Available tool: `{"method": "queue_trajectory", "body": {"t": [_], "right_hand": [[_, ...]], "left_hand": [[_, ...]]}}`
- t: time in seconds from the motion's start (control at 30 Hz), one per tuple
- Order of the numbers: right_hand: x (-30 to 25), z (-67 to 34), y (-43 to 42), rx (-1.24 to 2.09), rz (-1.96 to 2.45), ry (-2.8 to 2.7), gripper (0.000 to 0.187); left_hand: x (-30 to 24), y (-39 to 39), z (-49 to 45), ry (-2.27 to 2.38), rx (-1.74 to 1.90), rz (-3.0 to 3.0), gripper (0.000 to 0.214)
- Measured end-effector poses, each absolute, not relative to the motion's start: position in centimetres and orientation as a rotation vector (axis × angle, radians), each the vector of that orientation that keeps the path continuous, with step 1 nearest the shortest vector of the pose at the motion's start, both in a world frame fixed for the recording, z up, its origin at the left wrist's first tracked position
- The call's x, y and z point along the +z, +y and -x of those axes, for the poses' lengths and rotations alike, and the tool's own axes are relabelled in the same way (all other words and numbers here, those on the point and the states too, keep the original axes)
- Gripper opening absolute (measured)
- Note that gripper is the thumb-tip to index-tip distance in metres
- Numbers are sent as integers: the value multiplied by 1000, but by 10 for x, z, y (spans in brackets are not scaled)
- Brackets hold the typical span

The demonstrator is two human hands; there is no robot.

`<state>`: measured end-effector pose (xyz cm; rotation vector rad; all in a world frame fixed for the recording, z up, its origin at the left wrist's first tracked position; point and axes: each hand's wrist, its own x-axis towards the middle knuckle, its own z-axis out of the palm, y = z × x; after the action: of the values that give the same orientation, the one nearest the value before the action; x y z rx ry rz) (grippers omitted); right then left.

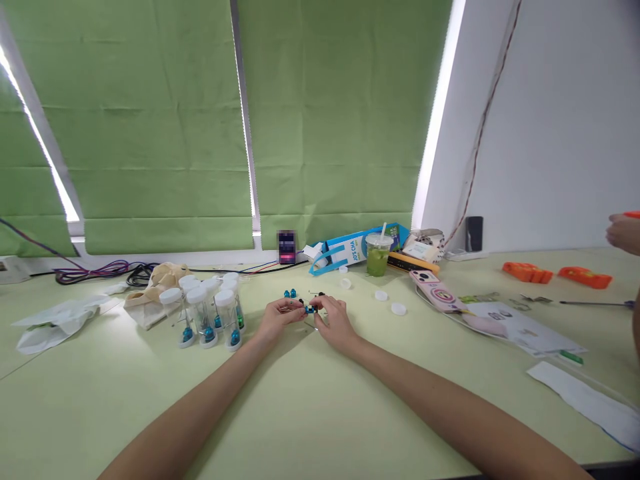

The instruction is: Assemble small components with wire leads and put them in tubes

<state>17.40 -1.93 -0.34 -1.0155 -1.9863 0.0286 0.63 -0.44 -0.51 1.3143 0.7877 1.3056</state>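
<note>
My left hand (pixel 281 317) and my right hand (pixel 336 321) meet over the middle of the table. Between their fingertips is a small blue and black part (pixel 311 309), pinched from both sides; its exact kind is too small to make out. Just behind my hands lie two small blue round pieces (pixel 290 293). Some thin dark bits lie around my fingers, partly hidden by them. Left of my left hand stands a group of clear tubes with white caps (pixel 226 319), several with blue pieces inside.
White caps (pixel 381 295) lie right of my hands. Behind them stand a green drink cup (pixel 377 257) and a blue bag (pixel 345 252). A pink phone (pixel 436 291), orange blocks (pixel 527 272) and a screwdriver (pixel 595 304) are to the right. Another person's hand (pixel 624 233) shows at the right edge.
</note>
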Motion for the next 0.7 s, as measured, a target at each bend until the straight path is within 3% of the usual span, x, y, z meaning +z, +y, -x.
{"method": "queue_trajectory", "body": {"t": [0.7], "right_hand": [[-3, -174, -19, 77, 1058, -2012, 23]], "left_hand": [[-4, -5, -7, 810, 1305, -1299, 26]]}}
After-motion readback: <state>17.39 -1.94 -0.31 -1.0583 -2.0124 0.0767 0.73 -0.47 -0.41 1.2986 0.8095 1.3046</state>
